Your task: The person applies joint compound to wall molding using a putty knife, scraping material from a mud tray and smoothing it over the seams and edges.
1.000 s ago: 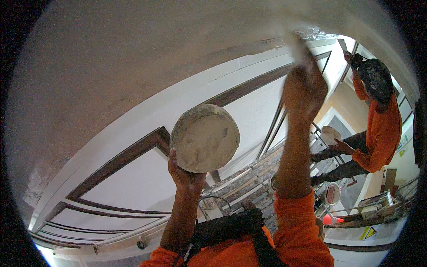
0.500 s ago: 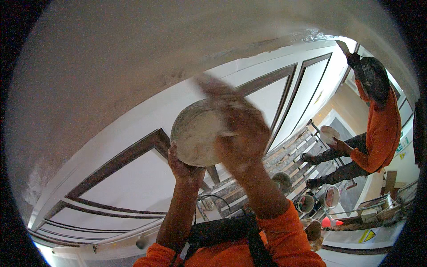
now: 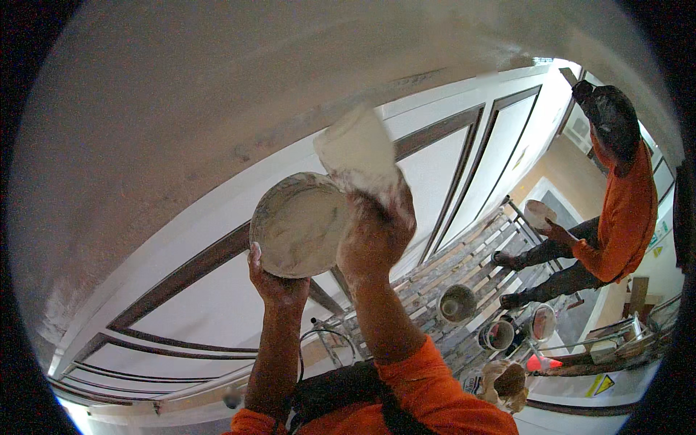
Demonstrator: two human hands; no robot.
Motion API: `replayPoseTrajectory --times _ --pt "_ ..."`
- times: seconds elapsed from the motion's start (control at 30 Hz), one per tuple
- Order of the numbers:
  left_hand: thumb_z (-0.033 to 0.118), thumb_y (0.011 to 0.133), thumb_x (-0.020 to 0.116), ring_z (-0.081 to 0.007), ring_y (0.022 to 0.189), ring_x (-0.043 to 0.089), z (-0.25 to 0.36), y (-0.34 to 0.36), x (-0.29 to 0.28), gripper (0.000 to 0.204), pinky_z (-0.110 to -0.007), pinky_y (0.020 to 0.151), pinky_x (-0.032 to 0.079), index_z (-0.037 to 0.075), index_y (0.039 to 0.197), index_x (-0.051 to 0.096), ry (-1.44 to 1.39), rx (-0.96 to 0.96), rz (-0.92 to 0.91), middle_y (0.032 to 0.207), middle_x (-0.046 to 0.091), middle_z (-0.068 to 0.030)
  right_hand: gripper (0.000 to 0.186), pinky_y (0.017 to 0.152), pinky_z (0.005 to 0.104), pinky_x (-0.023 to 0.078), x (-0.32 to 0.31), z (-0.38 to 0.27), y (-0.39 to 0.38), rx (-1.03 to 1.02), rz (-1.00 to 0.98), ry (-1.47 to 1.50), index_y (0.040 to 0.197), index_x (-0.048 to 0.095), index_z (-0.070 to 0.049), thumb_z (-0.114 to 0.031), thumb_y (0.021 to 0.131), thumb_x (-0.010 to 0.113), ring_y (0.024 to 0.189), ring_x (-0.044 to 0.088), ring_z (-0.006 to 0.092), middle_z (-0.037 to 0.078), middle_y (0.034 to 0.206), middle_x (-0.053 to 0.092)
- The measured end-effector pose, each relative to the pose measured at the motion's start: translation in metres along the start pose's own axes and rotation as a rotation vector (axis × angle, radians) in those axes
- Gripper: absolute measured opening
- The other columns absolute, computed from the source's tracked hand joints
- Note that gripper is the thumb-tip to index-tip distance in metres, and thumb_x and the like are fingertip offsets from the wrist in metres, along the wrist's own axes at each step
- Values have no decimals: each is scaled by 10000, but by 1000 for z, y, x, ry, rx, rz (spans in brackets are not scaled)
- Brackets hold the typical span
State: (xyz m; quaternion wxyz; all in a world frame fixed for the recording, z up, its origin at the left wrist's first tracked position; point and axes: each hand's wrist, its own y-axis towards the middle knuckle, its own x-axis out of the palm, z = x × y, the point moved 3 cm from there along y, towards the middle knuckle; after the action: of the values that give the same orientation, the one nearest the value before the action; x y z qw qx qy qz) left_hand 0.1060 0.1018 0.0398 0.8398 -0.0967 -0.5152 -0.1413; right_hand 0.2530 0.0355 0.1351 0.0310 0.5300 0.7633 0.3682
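My left hand point(image 3: 283, 288) grips a round bowl point(image 3: 262, 217) from below, the thumb on its near left side. Pale plaster paste point(image 3: 308, 230) coats the inside. My right hand point(image 3: 377, 235) is closed around a wide putty knife point(image 3: 355, 145), its blade pointing up and loaded or smeared with pale plaster. The blade stands just above the bowl's upper right rim; its handle is hidden in my fist. Patchy plaster covers the ceiling point(image 3: 181, 138) overhead.
At right a co-worker in an orange top point(image 3: 627, 214) holds a bowl and raises a flat tool. Below lies a slatted platform point(image 3: 435, 290) with several buckets, including a grey one point(image 3: 457, 303). A torn sack point(image 3: 504, 384) and orange cone point(image 3: 542, 362) are nearby. A panelled white wall point(image 3: 210, 290) runs alongside.
The bowl has shifted left and slightly down. My right hand has drawn back to the right of it, and the putty knife's blade, blurred before, now shows its plastered face.
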Motion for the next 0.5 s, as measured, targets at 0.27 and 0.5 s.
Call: replayPoseTrajectory --times 0.27,0.5 --pt "414 865 477 -348 1196 439 11 -4 -5 556 -540 980 367 99 1316 387 -54 -37 -88 1315 430 -145 455 951 520 382 56 -21 -10 -840 -140 -453 1246 519 -150 -233 812 631 1211 440 369 161 1289 488" --pt "475 886 431 -324 1198 428 12 -11 -12 539 -514 1016 340 125 1295 421 -17 -52 -58 1301 446 -127 472 1032 384 343 8 -45 24 -328 67 -576 1276 440 39 -12 813 516 1195 474 312 216 1275 494"
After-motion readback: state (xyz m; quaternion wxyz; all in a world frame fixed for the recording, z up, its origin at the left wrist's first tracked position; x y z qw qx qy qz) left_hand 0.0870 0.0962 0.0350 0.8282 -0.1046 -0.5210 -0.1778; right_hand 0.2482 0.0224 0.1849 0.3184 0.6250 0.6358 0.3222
